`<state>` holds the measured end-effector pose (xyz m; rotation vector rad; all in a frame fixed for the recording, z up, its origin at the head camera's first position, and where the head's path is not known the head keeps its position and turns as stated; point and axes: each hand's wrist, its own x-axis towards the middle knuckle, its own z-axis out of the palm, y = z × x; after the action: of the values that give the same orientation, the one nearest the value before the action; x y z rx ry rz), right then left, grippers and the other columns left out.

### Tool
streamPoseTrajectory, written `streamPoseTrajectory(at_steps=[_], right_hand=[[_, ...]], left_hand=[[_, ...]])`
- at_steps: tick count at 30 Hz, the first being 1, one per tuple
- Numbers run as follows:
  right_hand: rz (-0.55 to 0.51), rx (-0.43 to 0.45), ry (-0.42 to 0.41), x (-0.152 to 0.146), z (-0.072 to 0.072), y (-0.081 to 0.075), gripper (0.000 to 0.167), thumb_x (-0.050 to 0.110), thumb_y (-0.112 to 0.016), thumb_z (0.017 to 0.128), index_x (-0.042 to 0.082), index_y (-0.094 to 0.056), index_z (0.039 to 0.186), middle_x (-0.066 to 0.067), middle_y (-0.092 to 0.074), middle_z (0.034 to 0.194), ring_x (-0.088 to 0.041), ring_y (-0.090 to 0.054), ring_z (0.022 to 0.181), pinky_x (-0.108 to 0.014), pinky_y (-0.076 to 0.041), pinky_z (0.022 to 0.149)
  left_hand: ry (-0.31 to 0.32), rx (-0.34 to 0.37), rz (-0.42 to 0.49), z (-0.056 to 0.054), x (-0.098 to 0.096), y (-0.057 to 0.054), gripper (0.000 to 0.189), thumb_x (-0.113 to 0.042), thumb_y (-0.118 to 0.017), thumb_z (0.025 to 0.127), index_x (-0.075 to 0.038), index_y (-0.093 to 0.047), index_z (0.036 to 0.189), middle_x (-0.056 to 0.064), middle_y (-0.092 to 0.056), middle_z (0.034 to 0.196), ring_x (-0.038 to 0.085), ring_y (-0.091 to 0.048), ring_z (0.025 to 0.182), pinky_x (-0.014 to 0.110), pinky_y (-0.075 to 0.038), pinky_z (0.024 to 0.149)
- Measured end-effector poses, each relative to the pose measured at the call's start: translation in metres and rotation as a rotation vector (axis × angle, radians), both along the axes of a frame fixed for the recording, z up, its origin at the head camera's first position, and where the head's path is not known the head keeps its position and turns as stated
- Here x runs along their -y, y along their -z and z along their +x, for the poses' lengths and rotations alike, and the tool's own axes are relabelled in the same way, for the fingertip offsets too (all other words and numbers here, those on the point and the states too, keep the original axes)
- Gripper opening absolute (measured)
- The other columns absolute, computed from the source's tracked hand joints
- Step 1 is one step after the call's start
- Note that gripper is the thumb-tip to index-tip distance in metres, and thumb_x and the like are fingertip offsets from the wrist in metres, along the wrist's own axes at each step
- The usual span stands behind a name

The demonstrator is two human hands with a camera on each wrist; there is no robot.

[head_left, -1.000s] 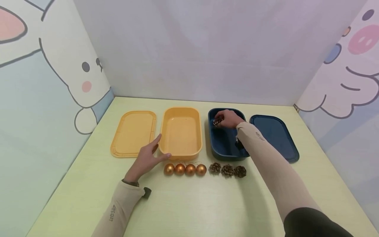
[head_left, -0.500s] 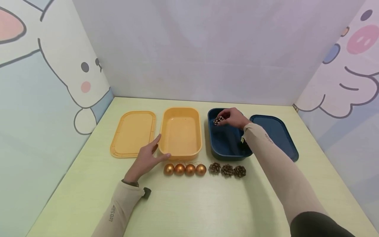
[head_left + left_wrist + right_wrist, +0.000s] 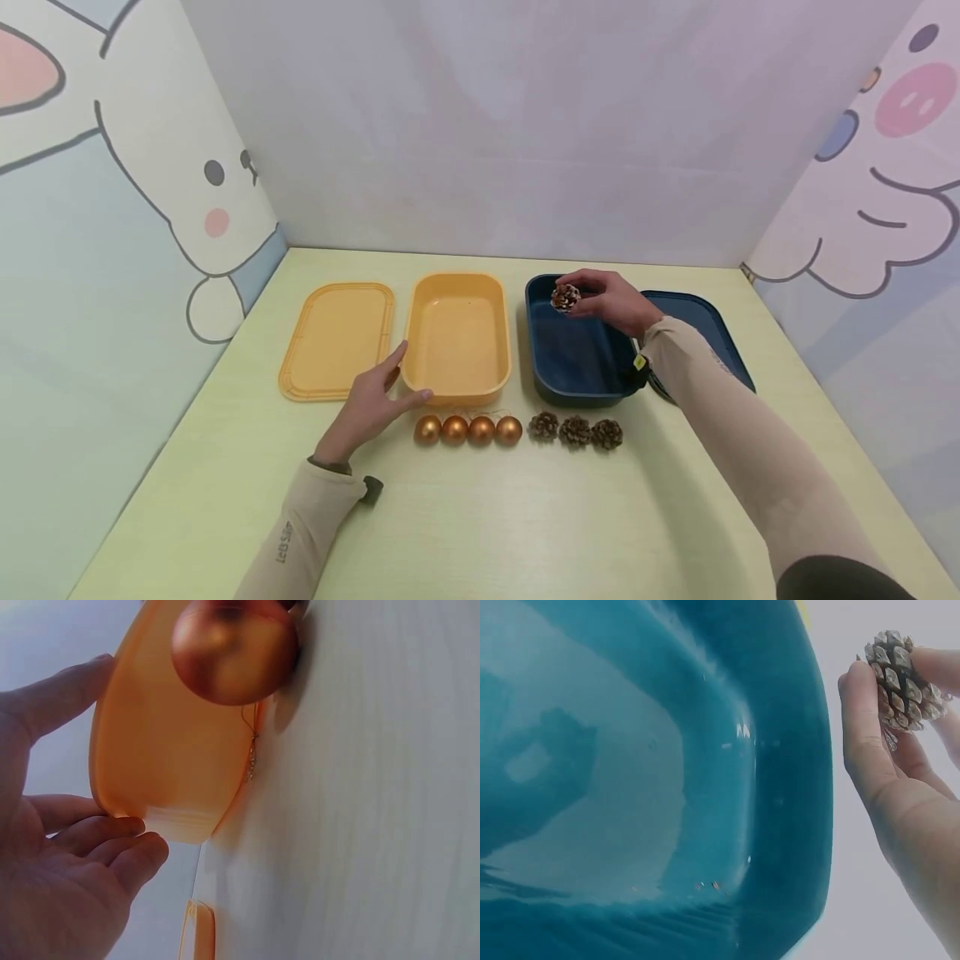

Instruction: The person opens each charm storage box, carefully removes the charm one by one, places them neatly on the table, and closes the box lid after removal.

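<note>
Between thumb and fingertips, my right hand pinches a brown pine cone above the far part of the dark blue box. In the right wrist view the pine cone hangs beyond the rim of the box, whose inside shows only small specks. My left hand rests at the near left corner of the yellow box, thumb and fingers spread about it. In the left wrist view, the hand touches the side and rim of this box.
A yellow lid lies left of the yellow box, a dark blue lid right of the blue one. Several copper-coloured baubles line up before the yellow box. Beside them sit three pine cones. Printed walls surround the table.
My right hand has lifted the pine cone and drawn it slightly right and up from inside the blue box. The left hand has stayed in place.
</note>
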<state>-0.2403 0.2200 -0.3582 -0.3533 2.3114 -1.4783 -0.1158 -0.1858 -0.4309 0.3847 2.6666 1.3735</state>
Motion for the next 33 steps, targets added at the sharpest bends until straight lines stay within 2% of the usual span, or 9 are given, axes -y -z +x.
streamPoseTrajectory(at_steps=[5, 8, 14, 16, 21, 25, 30, 33], right_hand=[[-0.142, 0.076, -0.017, -0.009, 0.015, -0.001, 0.053, 0.0, -0.056, 0.098, 0.001, -0.041, 0.149, -0.007, -0.053, 0.137, -0.012, -0.062, 0.114, -0.032, -0.057, 0.1], [-0.186, 0.082, -0.036, -0.014, 0.026, -0.002, 0.054, -0.001, -0.059, 0.097, 0.001, -0.04, 0.148, -0.003, -0.054, 0.133, -0.012, -0.061, 0.116, -0.027, -0.057, 0.098], [-0.117, -0.012, -0.028, -0.017, 0.043, -0.006, 0.048, 0.0, -0.073, 0.088, 0.004, -0.052, 0.132, 0.001, -0.059, 0.122, -0.011, -0.062, 0.106, -0.023, -0.059, 0.086], [-0.083, -0.037, -0.031, -0.018, 0.048, -0.007, 0.045, 0.001, -0.075, 0.086, 0.005, -0.055, 0.126, 0.001, -0.058, 0.121, -0.01, -0.063, 0.104, -0.023, -0.059, 0.084], [-0.073, -0.037, -0.051, -0.02, 0.061, -0.006, 0.041, 0.0, -0.073, 0.088, 0.002, -0.054, 0.125, -0.003, -0.054, 0.122, -0.012, -0.063, 0.103, -0.025, -0.06, 0.084], [-0.129, -0.029, -0.065, -0.023, 0.074, -0.002, 0.036, 0.0, -0.07, 0.09, 0.003, -0.054, 0.122, -0.003, -0.057, 0.121, -0.011, -0.066, 0.103, -0.025, -0.061, 0.084], [-0.244, -0.027, -0.11, -0.028, 0.092, 0.004, 0.029, -0.003, -0.066, 0.093, 0.0, -0.052, 0.118, -0.004, -0.06, 0.121, -0.015, -0.07, 0.112, -0.028, -0.062, 0.088], [-0.241, -0.052, -0.102, -0.031, 0.103, 0.007, 0.027, -0.001, -0.065, 0.094, 0.001, -0.052, 0.118, -0.003, -0.062, 0.12, -0.014, -0.069, 0.11, -0.026, -0.062, 0.086]], left_hand=[[0.002, -0.004, 0.007, 0.0, 0.0, 0.0, 0.096, -0.042, -0.075, 0.089, -0.004, -0.023, 0.159, 0.018, -0.023, 0.166, 0.038, -0.042, 0.144, 0.046, -0.04, 0.117], [0.004, -0.003, 0.009, 0.001, 0.0, -0.001, 0.096, -0.042, -0.075, 0.089, -0.003, -0.023, 0.159, 0.018, -0.022, 0.166, 0.039, -0.041, 0.144, 0.047, -0.04, 0.117], [0.003, -0.011, 0.011, 0.001, 0.001, -0.003, 0.095, -0.04, -0.075, 0.089, -0.001, -0.023, 0.159, 0.02, -0.023, 0.165, 0.04, -0.042, 0.144, 0.048, -0.04, 0.117], [0.002, -0.01, 0.013, 0.001, 0.001, -0.003, 0.095, -0.04, -0.075, 0.089, -0.002, -0.023, 0.159, 0.019, -0.023, 0.166, 0.04, -0.042, 0.144, 0.048, -0.04, 0.117], [0.004, -0.001, 0.017, 0.002, 0.001, -0.002, 0.095, -0.041, -0.075, 0.089, -0.003, -0.023, 0.159, 0.018, -0.022, 0.166, 0.039, -0.042, 0.144, 0.047, -0.04, 0.117], [-0.003, 0.008, 0.016, 0.002, 0.001, -0.002, 0.096, -0.042, -0.075, 0.089, -0.004, -0.023, 0.16, 0.017, -0.022, 0.166, 0.038, -0.042, 0.144, 0.047, -0.04, 0.117], [-0.006, 0.009, 0.013, 0.003, 0.0, -0.001, 0.096, -0.043, -0.075, 0.088, -0.005, -0.023, 0.16, 0.017, -0.023, 0.166, 0.038, -0.043, 0.144, 0.047, -0.04, 0.118], [-0.004, 0.002, 0.012, 0.003, 0.0, -0.001, 0.096, -0.043, -0.075, 0.088, -0.005, -0.024, 0.159, 0.018, -0.023, 0.166, 0.038, -0.043, 0.143, 0.048, -0.04, 0.117]])
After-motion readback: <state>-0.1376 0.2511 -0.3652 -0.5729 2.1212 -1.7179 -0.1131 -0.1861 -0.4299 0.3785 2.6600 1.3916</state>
